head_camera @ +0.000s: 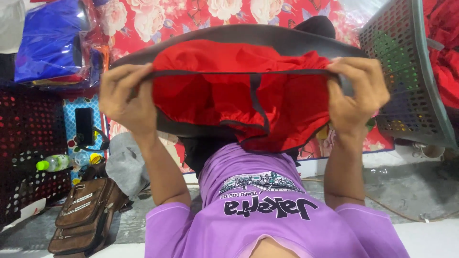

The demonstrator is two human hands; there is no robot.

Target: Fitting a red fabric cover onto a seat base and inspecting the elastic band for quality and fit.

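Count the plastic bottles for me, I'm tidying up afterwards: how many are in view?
1: a clear bottle with a green cap lies on its side at the left, beside the dark crate and above the brown bag. Others may be hidden behind the clutter.

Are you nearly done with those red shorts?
Done: nothing here shows a finished pile. In hand: the left hand and right hand stretch the red shorts open by the black waistband. Left: more red cloth sits in the grey basket on the right; whether it is waiting or finished, I cannot tell.
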